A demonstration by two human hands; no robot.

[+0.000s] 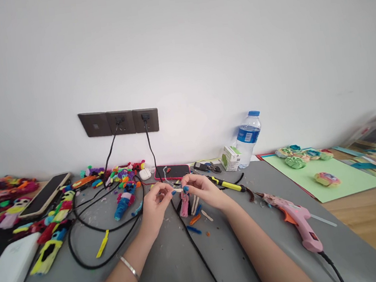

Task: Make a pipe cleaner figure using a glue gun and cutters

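Note:
My left hand [157, 202] and my right hand [204, 189] meet above the grey mat [177, 272], fingers pinched together on a small craft figure [184, 202] with a pink body and pale stick parts that hangs between them. Both hands have blue-painted nails. Small orange and blue scraps [194, 219] lie on the mat just below the figure. A black cable [199, 255] runs under my hands toward me.
A pink glue gun [297, 221] lies to the right, a yellow-handled tool [227, 184] behind it. Colourful craft figures [46, 224] pile up at left beside a phone [44, 195] and white box [8, 275]. A water bottle [248, 140], small carton [230, 157] and green paper [331, 173] sit at right.

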